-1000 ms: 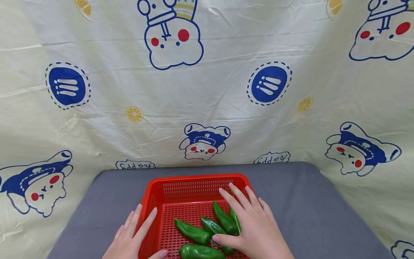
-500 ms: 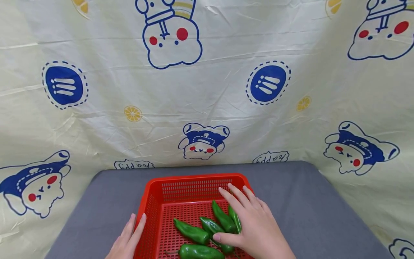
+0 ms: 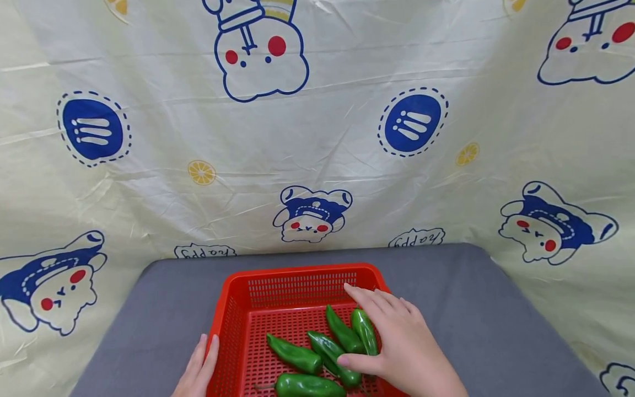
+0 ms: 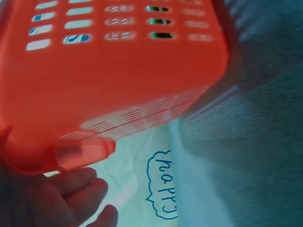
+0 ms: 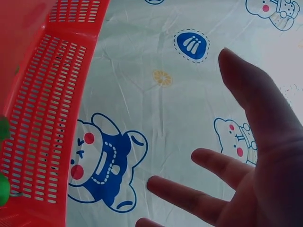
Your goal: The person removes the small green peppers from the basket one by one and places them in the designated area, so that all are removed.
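A red plastic basket (image 3: 238,331) with slotted walls holds several long green peppers (image 3: 295,355). My left hand (image 3: 195,369) is at the basket's left rim, its fingers extended along the outside. From the left wrist, the fingers of the left hand (image 4: 75,198) show close beside the rim; whether they touch it I cannot tell. My right hand (image 3: 397,342) hovers over the basket's right side, thumb apart from the fingers, near the rightmost green pepper (image 3: 364,330). Seen from the right wrist, the right hand (image 5: 246,179) is spread with nothing between thumb and fingers.
The basket stands on a grey cloth-covered table (image 3: 446,298). Behind and around it hangs a pale curtain (image 3: 337,138) printed with cartoon bears and orange slices.
My left hand has moved from over the basket's left edge to outside its left rim. My right hand has shifted slightly right, uncovering more of the rightmost pepper.
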Demonstrator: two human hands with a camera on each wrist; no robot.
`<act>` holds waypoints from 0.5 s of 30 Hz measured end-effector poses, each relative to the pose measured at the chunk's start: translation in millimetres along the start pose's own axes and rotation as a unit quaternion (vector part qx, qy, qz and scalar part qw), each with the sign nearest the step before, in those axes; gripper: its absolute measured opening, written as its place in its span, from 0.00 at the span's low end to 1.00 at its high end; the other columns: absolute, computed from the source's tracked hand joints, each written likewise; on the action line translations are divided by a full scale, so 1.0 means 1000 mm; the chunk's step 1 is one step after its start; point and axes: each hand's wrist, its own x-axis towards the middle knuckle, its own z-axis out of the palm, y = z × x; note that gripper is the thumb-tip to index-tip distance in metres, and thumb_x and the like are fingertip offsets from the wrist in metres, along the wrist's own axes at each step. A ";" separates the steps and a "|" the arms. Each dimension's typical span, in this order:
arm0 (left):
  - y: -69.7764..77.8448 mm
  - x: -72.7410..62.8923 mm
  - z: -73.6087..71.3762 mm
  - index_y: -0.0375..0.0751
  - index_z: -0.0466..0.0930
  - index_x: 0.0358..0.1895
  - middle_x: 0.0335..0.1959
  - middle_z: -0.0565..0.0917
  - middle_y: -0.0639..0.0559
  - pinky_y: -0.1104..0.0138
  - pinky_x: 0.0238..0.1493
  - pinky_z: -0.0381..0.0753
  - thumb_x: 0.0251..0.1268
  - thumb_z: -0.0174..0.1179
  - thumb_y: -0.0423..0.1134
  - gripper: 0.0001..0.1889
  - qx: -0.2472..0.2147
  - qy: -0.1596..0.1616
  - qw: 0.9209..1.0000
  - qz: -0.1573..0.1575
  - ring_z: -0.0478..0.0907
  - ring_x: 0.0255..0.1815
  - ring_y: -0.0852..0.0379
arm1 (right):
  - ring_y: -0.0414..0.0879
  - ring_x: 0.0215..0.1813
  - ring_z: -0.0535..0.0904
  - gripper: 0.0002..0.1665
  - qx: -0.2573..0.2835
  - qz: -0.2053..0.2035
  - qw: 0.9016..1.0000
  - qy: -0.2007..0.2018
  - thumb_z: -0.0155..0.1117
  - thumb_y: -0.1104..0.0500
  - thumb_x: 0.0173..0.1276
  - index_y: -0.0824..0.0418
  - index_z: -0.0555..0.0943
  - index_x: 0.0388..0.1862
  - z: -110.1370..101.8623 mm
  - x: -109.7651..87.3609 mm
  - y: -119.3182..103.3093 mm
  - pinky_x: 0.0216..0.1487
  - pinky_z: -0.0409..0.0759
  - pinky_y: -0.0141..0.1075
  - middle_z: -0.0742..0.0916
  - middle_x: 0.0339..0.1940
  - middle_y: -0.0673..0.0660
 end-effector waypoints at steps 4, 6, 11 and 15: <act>0.005 0.001 0.006 0.62 0.51 0.80 0.79 0.46 0.72 0.89 0.66 0.47 0.71 0.50 0.64 0.37 -0.031 0.054 0.998 0.009 0.45 0.76 0.81 | 0.49 0.69 0.72 0.59 0.019 0.016 1.000 -0.019 0.66 0.18 0.44 0.32 0.62 0.76 -0.001 -0.001 0.007 0.64 0.66 0.65 0.78 0.68 0.45; 0.007 0.001 0.007 0.61 0.54 0.79 0.79 0.49 0.71 0.89 0.66 0.48 0.72 0.51 0.62 0.36 -0.040 0.068 0.997 0.006 0.47 0.76 0.80 | 0.49 0.68 0.73 0.59 0.027 0.024 0.999 -0.030 0.69 0.20 0.44 0.33 0.63 0.75 -0.001 -0.001 0.010 0.63 0.68 0.65 0.78 0.67 0.46; 0.008 0.000 0.009 0.57 0.57 0.79 0.79 0.51 0.68 0.89 0.65 0.51 0.72 0.52 0.58 0.34 -0.052 0.077 0.996 0.005 0.49 0.76 0.79 | 0.49 0.65 0.74 0.59 0.043 0.032 0.997 -0.050 0.72 0.22 0.42 0.33 0.64 0.75 -0.002 -0.001 0.022 0.58 0.74 0.64 0.79 0.66 0.47; 0.008 0.000 0.010 0.55 0.57 0.79 0.80 0.51 0.67 0.89 0.65 0.52 0.73 0.51 0.58 0.34 -0.066 0.073 0.995 0.006 0.50 0.76 0.79 | 0.50 0.63 0.75 0.58 0.054 0.019 0.997 -0.057 0.74 0.24 0.43 0.32 0.63 0.75 -0.003 -0.001 0.035 0.54 0.78 0.60 0.80 0.65 0.48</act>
